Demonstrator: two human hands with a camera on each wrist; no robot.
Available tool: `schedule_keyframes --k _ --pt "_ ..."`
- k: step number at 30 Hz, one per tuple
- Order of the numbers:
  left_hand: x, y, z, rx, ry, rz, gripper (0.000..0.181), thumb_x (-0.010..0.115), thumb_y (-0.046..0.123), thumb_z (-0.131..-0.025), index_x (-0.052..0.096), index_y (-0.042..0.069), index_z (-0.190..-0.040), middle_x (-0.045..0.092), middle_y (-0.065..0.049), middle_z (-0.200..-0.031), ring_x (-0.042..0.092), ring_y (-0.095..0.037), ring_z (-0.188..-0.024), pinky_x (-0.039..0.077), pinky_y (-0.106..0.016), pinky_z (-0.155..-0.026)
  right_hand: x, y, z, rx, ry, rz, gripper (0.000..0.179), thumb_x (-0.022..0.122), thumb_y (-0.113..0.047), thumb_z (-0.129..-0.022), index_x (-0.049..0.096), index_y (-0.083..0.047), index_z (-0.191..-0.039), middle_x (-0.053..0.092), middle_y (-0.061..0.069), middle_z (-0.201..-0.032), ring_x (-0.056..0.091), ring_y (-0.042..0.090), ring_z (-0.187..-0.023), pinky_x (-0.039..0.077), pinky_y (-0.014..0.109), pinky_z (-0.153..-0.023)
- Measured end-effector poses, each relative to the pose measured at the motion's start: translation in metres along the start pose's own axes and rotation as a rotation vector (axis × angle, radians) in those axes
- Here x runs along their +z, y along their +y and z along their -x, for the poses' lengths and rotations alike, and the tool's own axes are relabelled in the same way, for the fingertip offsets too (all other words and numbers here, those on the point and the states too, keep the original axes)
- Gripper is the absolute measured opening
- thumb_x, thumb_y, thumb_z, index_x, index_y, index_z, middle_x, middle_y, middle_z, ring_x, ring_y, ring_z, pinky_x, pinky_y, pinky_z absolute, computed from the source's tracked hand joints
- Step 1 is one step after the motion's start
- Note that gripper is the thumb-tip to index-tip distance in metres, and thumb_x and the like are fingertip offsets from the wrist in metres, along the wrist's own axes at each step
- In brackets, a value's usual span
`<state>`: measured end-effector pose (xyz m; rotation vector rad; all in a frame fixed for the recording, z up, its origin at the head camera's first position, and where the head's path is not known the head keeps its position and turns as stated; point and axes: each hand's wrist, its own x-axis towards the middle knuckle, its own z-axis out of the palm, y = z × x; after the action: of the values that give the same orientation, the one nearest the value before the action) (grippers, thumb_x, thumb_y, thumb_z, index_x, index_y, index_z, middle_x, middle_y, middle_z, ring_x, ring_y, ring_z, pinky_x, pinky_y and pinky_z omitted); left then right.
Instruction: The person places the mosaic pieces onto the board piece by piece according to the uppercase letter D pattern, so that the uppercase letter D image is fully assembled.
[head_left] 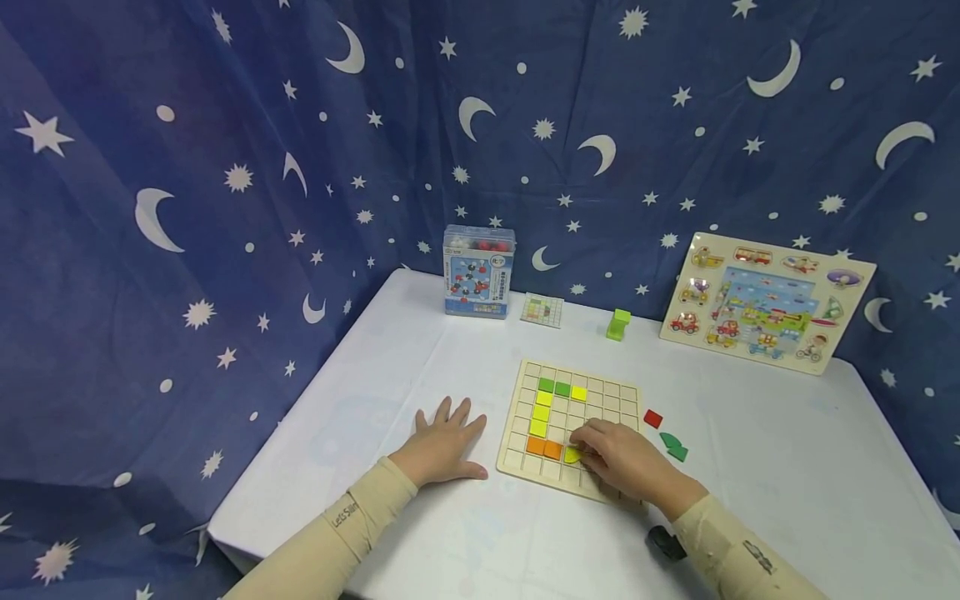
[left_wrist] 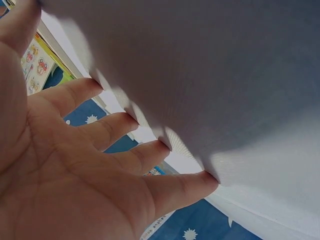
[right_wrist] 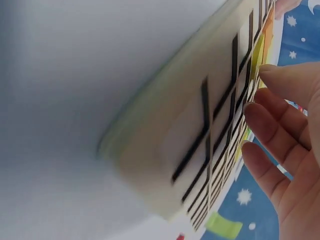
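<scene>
A square wooden grid board (head_left: 517, 433) lies on the white table, with green, yellow and orange square tiles in some of its cells. Over its front part, my right hand (head_left: 618, 458) pinches a rounded yellow tile (head_left: 572, 455) beside the orange tiles (head_left: 543, 447). The right wrist view shows the thumb at this yellow tile (right_wrist: 257, 55), the other fingers bent towards the board; the exact contact is partly hidden. Left of the board, my left hand (head_left: 440, 446) rests on the tablecloth with fingers spread, and its left wrist view shows the fingertips (left_wrist: 207, 180) touching the cloth.
Right of the board lie a red tile (head_left: 653, 418) and green pieces (head_left: 672, 446). A black object (head_left: 666, 543) sits by the right wrist. Behind stand a boxed set (head_left: 478, 273), a pattern card (head_left: 542, 310), a lime-green block (head_left: 618, 325) and a picture puzzle (head_left: 765, 304) against the curtain.
</scene>
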<state>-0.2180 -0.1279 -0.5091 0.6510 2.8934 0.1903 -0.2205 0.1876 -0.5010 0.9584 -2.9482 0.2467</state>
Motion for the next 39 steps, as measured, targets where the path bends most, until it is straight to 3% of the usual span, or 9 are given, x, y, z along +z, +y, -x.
schedule_keyframes --k 5,10,16,19,22,30,39 --pt "-0.001 0.0 0.0 -0.008 -0.004 0.002 0.089 0.067 0.067 -0.08 0.045 0.018 -0.15 0.031 -0.02 -0.159 0.023 -0.051 -0.144 0.028 -0.077 -0.1 -0.008 0.02 0.009 0.02 0.05 0.028 0.031 0.082 -0.017 -0.082 0.068 -0.019 -0.11 0.066 -0.007 -0.1 0.062 0.009 -0.087 0.056 0.036 -0.082" --pt "-0.001 -0.001 0.001 -0.011 -0.006 0.006 0.089 0.067 0.067 -0.08 0.045 0.018 -0.15 0.031 -0.019 -0.159 0.023 -0.051 -0.144 0.028 -0.077 -0.1 -0.018 0.058 0.024 0.071 0.083 0.065 0.028 0.08 -0.01 -0.083 0.068 -0.014 -0.108 0.066 -0.002 -0.097 0.064 0.014 -0.082 0.055 0.039 -0.075" --pt "-0.001 -0.001 0.002 -0.009 -0.006 0.009 0.088 0.068 0.066 -0.08 0.045 0.017 -0.15 0.031 -0.02 -0.158 0.023 -0.051 -0.144 0.028 -0.078 -0.1 -0.024 0.101 0.037 0.276 0.006 0.025 0.029 0.078 -0.005 -0.083 0.068 -0.007 -0.11 0.066 0.006 -0.099 0.066 0.026 -0.089 0.054 0.051 -0.082" --pt "-0.002 -0.001 0.002 -0.004 -0.004 0.01 0.088 0.068 0.066 -0.08 0.045 0.017 -0.15 0.031 -0.02 -0.158 0.023 -0.051 -0.144 0.028 -0.078 -0.1 -0.02 0.112 0.039 0.376 -0.03 -0.03 0.03 0.077 -0.008 -0.085 0.067 -0.005 -0.113 0.065 0.009 -0.103 0.065 0.03 -0.096 0.052 0.055 -0.087" --pt "-0.002 -0.001 0.002 -0.002 -0.004 0.012 0.089 0.068 0.066 -0.08 0.045 0.017 -0.15 0.031 -0.021 -0.158 0.023 -0.052 -0.144 0.027 -0.078 -0.1 -0.016 0.117 0.037 0.417 -0.038 -0.049 0.031 0.076 -0.013 -0.087 0.067 -0.004 -0.115 0.065 0.011 -0.105 0.063 0.033 -0.1 0.05 0.056 -0.091" --pt "0.0 0.0 0.0 -0.006 -0.01 0.005 0.09 0.066 0.068 -0.078 0.045 0.018 -0.15 0.031 -0.019 -0.159 0.023 -0.051 -0.144 0.027 -0.078 -0.1 -0.011 0.117 0.028 0.386 -0.02 -0.026 0.031 0.077 -0.022 -0.087 0.067 -0.004 -0.111 0.066 0.011 -0.102 0.063 0.031 -0.095 0.051 0.055 -0.089" --pt "-0.004 0.002 0.002 -0.011 -0.007 0.011 0.089 0.068 0.066 -0.079 0.045 0.017 -0.15 0.031 -0.019 -0.159 0.023 -0.051 -0.144 0.027 -0.077 -0.101 -0.009 0.114 0.02 0.345 0.014 0.042 0.027 0.079 -0.013 -0.084 0.067 -0.004 -0.107 0.066 0.009 -0.096 0.063 0.026 -0.087 0.053 0.051 -0.084"
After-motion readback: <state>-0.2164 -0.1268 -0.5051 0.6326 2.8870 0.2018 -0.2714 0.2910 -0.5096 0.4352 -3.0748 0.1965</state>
